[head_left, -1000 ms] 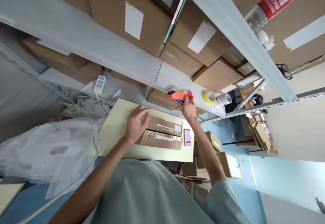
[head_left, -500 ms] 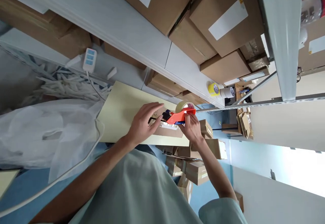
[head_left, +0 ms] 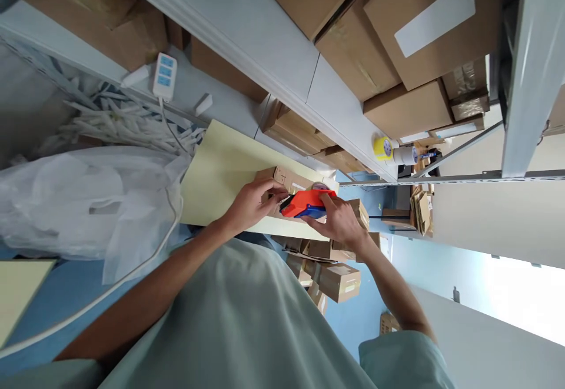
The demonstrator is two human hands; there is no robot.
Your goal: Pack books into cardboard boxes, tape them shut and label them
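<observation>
My right hand [head_left: 342, 221] grips a red-orange and blue tape gun [head_left: 305, 202], its roll partly showing behind. The dispenser is tilted over a small brown cardboard box [head_left: 281, 174] that lies on the pale yellow tabletop [head_left: 212, 171]. At the black front end of the tape gun is my left hand [head_left: 247, 208], thumb and fingers pinched together. What sits between those fingertips is too small to make out. Both hands and the tool hide much of the box.
Behind the tabletop runs a grey shelf [head_left: 282, 77] stacked with large cartons [head_left: 430, 30]. A yellow tape roll [head_left: 382, 148] stands on its edge. A power strip [head_left: 165, 77] and translucent plastic bag [head_left: 88, 200] are at left, with a white cable [head_left: 132, 286]. More boxes [head_left: 339, 282] lie on the floor.
The tape gun has turned, showing more of its blue side and less of its roll. My left fingers have closed from a spread pose into a pinch. The view has shifted slightly.
</observation>
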